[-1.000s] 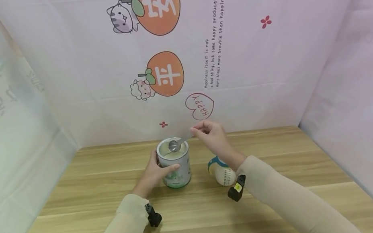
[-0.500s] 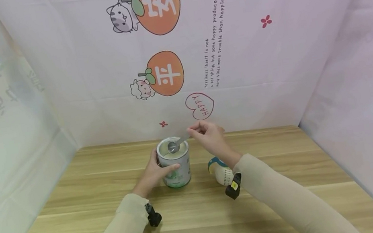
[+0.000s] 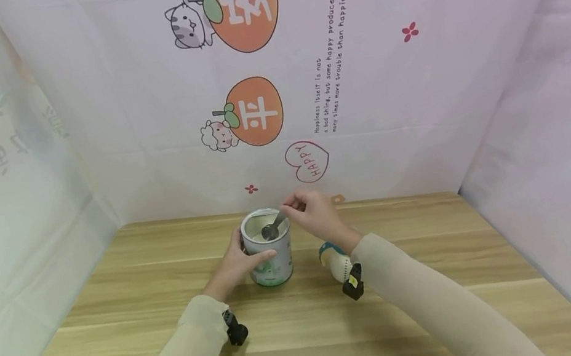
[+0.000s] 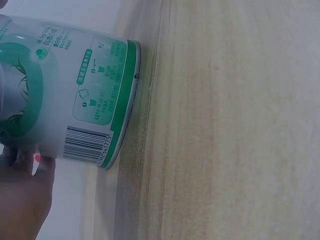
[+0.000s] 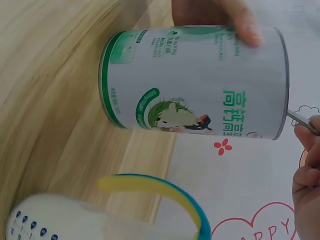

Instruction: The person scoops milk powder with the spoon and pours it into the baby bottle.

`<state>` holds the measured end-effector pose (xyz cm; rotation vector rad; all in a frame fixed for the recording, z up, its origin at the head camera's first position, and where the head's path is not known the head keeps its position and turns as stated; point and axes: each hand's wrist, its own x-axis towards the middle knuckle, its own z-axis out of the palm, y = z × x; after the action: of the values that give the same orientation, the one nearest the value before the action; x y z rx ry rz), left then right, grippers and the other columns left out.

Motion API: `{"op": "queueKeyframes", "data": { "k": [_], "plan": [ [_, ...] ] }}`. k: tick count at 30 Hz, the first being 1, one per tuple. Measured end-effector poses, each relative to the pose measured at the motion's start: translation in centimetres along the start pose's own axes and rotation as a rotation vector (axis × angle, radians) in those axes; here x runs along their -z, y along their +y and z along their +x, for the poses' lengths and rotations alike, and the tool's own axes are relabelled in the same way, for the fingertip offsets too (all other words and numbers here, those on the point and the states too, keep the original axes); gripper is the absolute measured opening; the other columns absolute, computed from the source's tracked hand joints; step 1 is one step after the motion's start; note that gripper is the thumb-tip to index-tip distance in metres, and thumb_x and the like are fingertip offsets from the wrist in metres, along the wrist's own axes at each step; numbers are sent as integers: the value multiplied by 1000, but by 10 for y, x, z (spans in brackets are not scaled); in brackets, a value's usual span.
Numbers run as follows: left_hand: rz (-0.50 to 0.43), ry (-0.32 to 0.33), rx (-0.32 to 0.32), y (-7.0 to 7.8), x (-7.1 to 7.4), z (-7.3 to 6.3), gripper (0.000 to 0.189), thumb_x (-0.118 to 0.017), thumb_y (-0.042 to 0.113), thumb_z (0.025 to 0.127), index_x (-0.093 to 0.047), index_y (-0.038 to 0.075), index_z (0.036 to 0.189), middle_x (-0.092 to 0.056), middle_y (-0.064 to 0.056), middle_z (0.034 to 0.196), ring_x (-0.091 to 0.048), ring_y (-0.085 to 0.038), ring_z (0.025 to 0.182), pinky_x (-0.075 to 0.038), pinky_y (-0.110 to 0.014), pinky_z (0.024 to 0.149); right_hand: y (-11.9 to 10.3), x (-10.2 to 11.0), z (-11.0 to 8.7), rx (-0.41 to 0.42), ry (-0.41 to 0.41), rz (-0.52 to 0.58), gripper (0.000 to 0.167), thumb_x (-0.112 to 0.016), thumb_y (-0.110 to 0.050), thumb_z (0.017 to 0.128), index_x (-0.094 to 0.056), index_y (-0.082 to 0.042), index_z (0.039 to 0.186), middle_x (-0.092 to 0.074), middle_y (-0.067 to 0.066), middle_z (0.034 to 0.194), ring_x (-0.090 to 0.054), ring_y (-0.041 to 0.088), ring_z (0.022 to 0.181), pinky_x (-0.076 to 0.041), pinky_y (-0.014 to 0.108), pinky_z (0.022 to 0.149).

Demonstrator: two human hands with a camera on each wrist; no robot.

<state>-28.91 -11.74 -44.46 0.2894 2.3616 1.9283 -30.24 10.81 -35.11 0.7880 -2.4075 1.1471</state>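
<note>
A white and green can [image 3: 280, 271] of pale powder stands upright and uncovered on the table. My left hand [image 3: 236, 265] grips its left side, thumb across the front; the left wrist view shows the can's barcode side [image 4: 55, 95]. With its fingertips, my right hand [image 3: 318, 215] pinches the handle of a metal measuring spoon [image 3: 270, 231]. The spoon's bowl is inside the can's mouth, close to the powder; whether it touches the powder is unclear. In the right wrist view the spoon handle [image 5: 302, 121] runs past the can's rim, with the right hand's fingers [image 5: 307, 175] on it.
A baby bottle [image 3: 340, 267] with a blue and yellow handle [image 5: 165, 187] stands right of the can, partly hidden by my right wrist. Some powder specks [image 4: 142, 135] lie by the can's base. A printed cloth wall [image 3: 382, 150] rises behind the wooden table [image 3: 301, 350].
My right hand has moved left and a little down toward the can. The spoon has tilted steeper, its bowl lower inside the can. The left hand holds the can in the same place.
</note>
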Motion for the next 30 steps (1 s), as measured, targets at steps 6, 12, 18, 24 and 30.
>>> {"op": "queueKeyframes", "data": {
  "k": [6, 12, 18, 24, 30],
  "plan": [
    [6, -5, 1, 0, 0, 0, 108, -89, 46, 73, -22, 24, 154, -40, -8, 149, -36, -32, 141, -27, -57, 114, 2, -3, 3, 93, -27, -98, 7, -72, -14, 94, -72, -7, 92, -70, -1, 82, -61, 9, 69, -54, 23, 62],
    [6, -3, 11, 0, 0, -1, 108, -89, 47, 73, -22, 25, 154, -41, -9, 149, -37, -34, 139, -29, -59, 113, 1, -6, 6, 169, -87, -199, 5, -73, -12, 93, -71, -10, 89, -69, -5, 80, -59, 6, 69, -52, 19, 62],
    [-3, -6, 8, -1, 0, -1, 106, -89, 47, 72, -24, 25, 153, -43, -8, 147, -40, -33, 137, -29, -59, 113, -4, -10, 8, 196, -165, -267, 5, -71, -12, 95, -70, -10, 90, -69, -2, 82, -60, 6, 69, -51, 15, 61],
    [-4, -14, -2, 0, 1, -2, 103, -88, 44, 75, -24, 24, 153, -43, -9, 147, -40, -33, 137, -31, -58, 112, -10, -12, 12, 195, -242, -313, 6, -69, -13, 97, -71, -9, 93, -71, -1, 87, -65, 6, 76, -52, 13, 64],
    [-11, -22, -8, 0, 1, -2, 103, -88, 44, 76, -23, 25, 154, -42, -8, 148, -39, -32, 138, -32, -58, 112, -13, -15, 16, 271, -254, -334, 4, -72, -9, 94, -70, -8, 91, -72, 2, 88, -68, 11, 80, -54, 16, 67]
  ]
}}
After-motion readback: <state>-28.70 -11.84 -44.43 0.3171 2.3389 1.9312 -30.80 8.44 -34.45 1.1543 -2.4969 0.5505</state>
